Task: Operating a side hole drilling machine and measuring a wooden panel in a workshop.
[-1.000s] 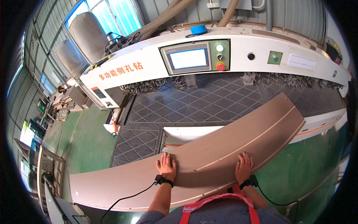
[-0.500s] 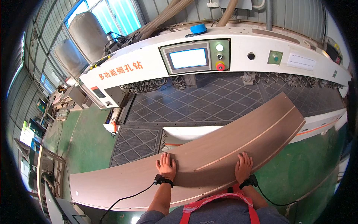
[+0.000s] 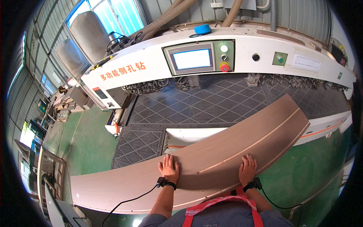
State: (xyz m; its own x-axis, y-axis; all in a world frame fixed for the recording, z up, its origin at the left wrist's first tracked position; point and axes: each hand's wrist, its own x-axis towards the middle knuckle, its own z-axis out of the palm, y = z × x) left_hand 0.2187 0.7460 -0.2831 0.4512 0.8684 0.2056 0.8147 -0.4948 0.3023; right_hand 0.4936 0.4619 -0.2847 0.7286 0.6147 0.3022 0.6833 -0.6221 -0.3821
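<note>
A long brown wooden panel lies slantwise in front of me, its right end over the near part of the machine bed. A pale groove runs lengthwise along its right half, and small holes dot its edges. My left hand rests flat on the panel near its middle, fingers spread. Right of the groove's near end, my right hand also lies on the panel with its fingers stretched out. Neither hand grips anything. Each wrist wears a black strap with a small cabled device.
Behind the panel is a white machine with a lit screen, a red knob and coiled hoses below. Its dark bed has a diamond pattern. A wooden frame stands at the left on the green floor.
</note>
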